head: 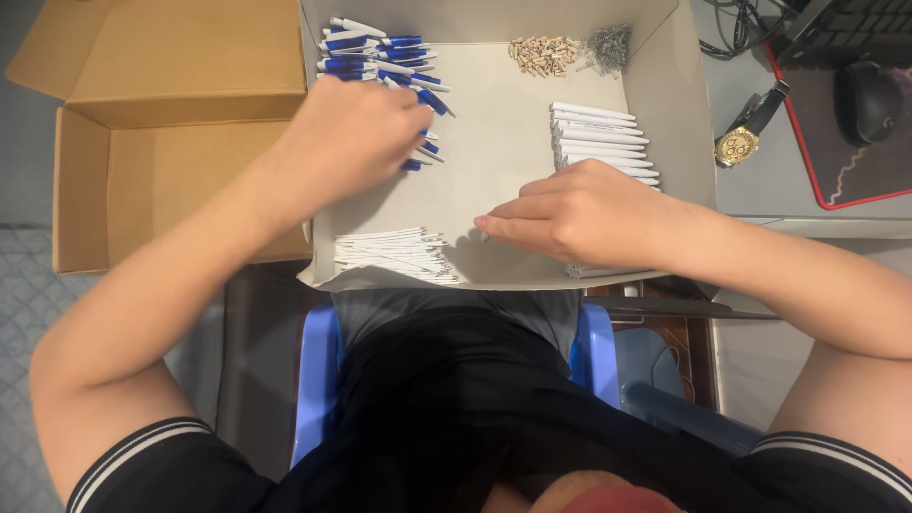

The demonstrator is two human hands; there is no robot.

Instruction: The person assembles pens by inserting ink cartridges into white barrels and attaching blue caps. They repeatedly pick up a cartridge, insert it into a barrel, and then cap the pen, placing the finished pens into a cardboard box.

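A shallow grey tray (494, 104) lies in front of me with pen parts sorted in groups. My left hand (347, 133) reaches into a pile of blue-and-white pen pieces (380, 57) at the tray's far left; its fingers are hidden among them. My right hand (570, 214) rests near the tray's front, fingers pinched together, beside a stack of white pen barrels (598, 138). Whether it holds something small cannot be seen. A bundle of thin white refills (394, 255) lies at the front left. Small tan parts (543, 54) and metal springs (608, 46) sit at the back.
An open brown cardboard box (161, 142) stands to the left of the tray. On the right a gold wristwatch (741, 142), a black mouse (866, 100) on a red-edged mat and a keyboard corner. I sit on a blue stool (318, 370).
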